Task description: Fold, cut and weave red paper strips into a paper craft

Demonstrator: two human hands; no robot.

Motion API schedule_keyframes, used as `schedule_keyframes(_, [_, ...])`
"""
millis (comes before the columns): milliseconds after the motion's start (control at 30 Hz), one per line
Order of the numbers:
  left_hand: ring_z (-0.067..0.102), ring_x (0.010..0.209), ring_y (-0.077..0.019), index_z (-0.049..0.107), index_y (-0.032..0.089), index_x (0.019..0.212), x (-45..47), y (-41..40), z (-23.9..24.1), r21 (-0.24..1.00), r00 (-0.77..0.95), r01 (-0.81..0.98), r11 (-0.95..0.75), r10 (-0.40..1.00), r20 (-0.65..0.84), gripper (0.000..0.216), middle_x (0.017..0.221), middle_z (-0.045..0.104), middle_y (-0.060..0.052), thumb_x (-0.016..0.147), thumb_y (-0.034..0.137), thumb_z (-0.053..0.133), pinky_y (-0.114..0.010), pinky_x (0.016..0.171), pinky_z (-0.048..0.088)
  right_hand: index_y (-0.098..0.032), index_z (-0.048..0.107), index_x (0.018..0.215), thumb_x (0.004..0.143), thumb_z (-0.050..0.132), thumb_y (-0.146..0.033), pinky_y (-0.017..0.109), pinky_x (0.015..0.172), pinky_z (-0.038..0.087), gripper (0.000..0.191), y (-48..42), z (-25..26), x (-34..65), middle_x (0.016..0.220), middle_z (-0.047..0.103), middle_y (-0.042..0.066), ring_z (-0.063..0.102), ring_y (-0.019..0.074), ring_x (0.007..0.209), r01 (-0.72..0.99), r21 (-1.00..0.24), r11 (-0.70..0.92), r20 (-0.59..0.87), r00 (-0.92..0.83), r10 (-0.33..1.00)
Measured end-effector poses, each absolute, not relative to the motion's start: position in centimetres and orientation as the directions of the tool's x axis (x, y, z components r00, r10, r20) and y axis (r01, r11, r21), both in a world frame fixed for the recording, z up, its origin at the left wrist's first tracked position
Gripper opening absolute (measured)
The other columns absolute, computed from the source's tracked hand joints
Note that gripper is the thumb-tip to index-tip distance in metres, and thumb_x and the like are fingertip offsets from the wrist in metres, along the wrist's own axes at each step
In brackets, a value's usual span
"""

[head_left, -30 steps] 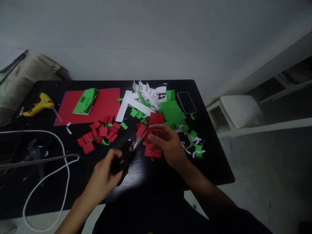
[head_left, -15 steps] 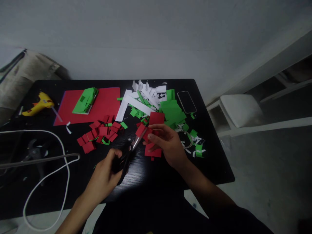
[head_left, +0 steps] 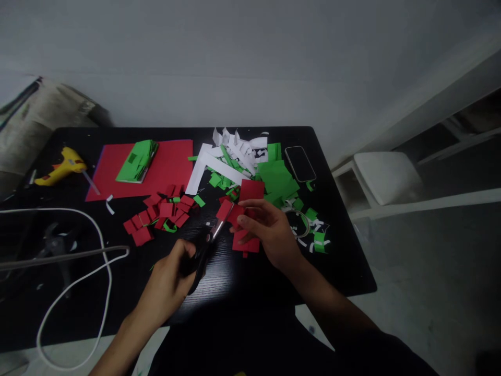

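Note:
My left hand point(head_left: 171, 272) is closed around the black handles of a pair of scissors point(head_left: 209, 237). The silver blades reach up and to the right onto a red paper strip point(head_left: 234, 214). Thumb and fingers of my right hand point(head_left: 270, 230) pinch that strip at its right part. More red paper pieces point(head_left: 246, 243) lie just under and beside the right hand, and a red square point(head_left: 252, 189) lies above its fingers. To the left rests a pile of small red paper pieces point(head_left: 166, 210) with a few green bits among them.
A red sheet point(head_left: 172, 167) carries folded green paper point(head_left: 135, 163). Nearby are a yellow glue gun point(head_left: 64, 167), white paper strips point(head_left: 201, 167), green paper point(head_left: 277, 180), a phone point(head_left: 300, 164) and a tape ring point(head_left: 306, 223). A white cable point(head_left: 108, 282) loops at left; a white stool point(head_left: 385, 177) stands right.
The scissor blades look drawn closer together on the red strip, whose left end has shifted slightly left. My right hand holds almost the same place.

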State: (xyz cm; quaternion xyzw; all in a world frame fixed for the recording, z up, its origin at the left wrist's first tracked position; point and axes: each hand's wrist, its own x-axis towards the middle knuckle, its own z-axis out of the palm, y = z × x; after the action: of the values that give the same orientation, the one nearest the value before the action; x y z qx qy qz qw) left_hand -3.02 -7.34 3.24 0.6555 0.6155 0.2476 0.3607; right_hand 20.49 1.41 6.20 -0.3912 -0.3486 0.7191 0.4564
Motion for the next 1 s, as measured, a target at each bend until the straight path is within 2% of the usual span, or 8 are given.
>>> schedule_keyframes(167, [0.058,0.061,-0.0130,0.050,0.024,0.092,-2.6,-7.4,3.1,0.804,0.039,0.586,0.100,0.988,-0.151,0.020,0.073,0.060,0.006,0.089,0.035,0.066,-0.022,0.057,0.045,-0.024,0.069,0.101,0.078,0.089,-0.032,0.029,0.064,0.067,0.032,1.4,6.0,20.3,0.088,0.072,-0.003,0.079,0.0180,0.076,-0.407,-0.847,-0.342,-0.238,-0.285,0.929])
schedule_keyframes(300, [0.061,0.068,-0.0155,0.051,0.023,0.091,-2.5,-7.2,3.8,0.801,0.018,0.584,0.131,0.985,-0.173,0.032,0.076,0.060,0.004,0.086,0.047,0.072,-0.025,0.064,0.048,-0.024,0.061,0.095,0.076,0.091,-0.031,0.038,0.080,0.068,0.036,1.4,5.8,20.2,0.087,0.068,-0.005,0.080,0.0201,0.084,-0.440,-0.817,-0.372,-0.256,-0.300,0.919])
schedule_keyframes(367, [0.060,0.070,-0.0168,0.050,0.023,0.096,-2.6,-7.1,4.4,0.808,0.075,0.577,0.119,0.978,-0.197,0.036,0.079,0.060,0.002,0.086,0.053,0.068,-0.027,0.063,0.048,-0.024,0.061,0.092,0.075,0.091,-0.029,0.034,0.082,0.066,0.034,1.4,5.8,20.2,0.086,0.068,-0.005,0.078,0.0164,0.083,-0.423,-0.833,-0.357,-0.256,-0.277,0.926])
schedule_keyframes(433, [0.059,0.071,-0.0176,0.049,0.023,0.097,-2.6,-7.0,4.9,0.819,0.100,0.560,0.129,0.970,-0.221,0.038,0.082,0.060,0.001,0.087,0.056,0.064,-0.027,0.063,0.047,-0.024,0.066,0.094,0.076,0.090,-0.029,0.028,0.077,0.064,0.031,1.4,5.8,20.3,0.087,0.069,-0.004,0.074,0.0133,0.081,-0.364,-0.872,-0.327,-0.247,-0.248,0.937])
schedule_keyframes(567, [0.053,0.070,-0.0165,0.049,0.022,0.090,-2.5,-7.0,5.4,0.870,0.123,0.462,0.172,0.959,-0.254,0.038,0.079,0.054,0.001,0.091,0.058,0.060,-0.027,0.062,0.045,-0.026,0.073,0.103,0.077,0.088,-0.029,0.027,0.072,0.062,0.031,1.6,6.0,20.4,0.091,0.073,-0.002,0.070,0.0135,0.079,-0.300,-0.904,-0.304,-0.233,-0.250,0.940])
schedule_keyframes(733, [0.053,0.076,-0.0186,0.051,0.022,0.084,-2.7,-7.1,5.2,0.925,0.236,0.329,0.188,0.933,-0.273,0.041,0.082,0.055,-0.002,0.097,0.060,0.052,-0.028,0.066,0.044,-0.024,0.072,0.090,0.071,0.091,-0.026,0.028,0.081,0.060,0.027,1.6,5.7,20.4,0.091,0.074,-0.002,0.071,0.0145,0.087,-0.361,-0.868,-0.342,-0.271,-0.233,0.934])
schedule_keyframes(867, [0.050,0.073,-0.0173,0.049,0.022,0.083,-2.7,-7.1,5.2,0.921,0.223,0.333,0.202,0.932,-0.285,0.039,0.079,0.053,-0.001,0.097,0.058,0.055,-0.027,0.065,0.043,-0.023,0.067,0.083,0.064,0.094,-0.018,0.027,0.090,0.057,0.034,1.6,5.5,20.4,0.091,0.072,-0.005,0.070,0.0134,0.090,-0.442,-0.809,-0.387,-0.340,-0.185,0.922])
schedule_keyframes(1000, [0.048,0.070,-0.0157,0.049,0.022,0.082,-2.1,-7.3,5.2,0.907,0.179,0.372,0.196,0.944,-0.278,0.037,0.077,0.048,0.001,0.095,0.056,0.059,-0.026,0.063,0.042,-0.025,0.070,0.095,0.062,0.093,-0.015,0.030,0.088,0.059,0.041,1.8,5.8,20.4,0.093,0.072,-0.005,0.070,0.0140,0.086,-0.482,-0.758,-0.440,-0.388,-0.208,0.898])
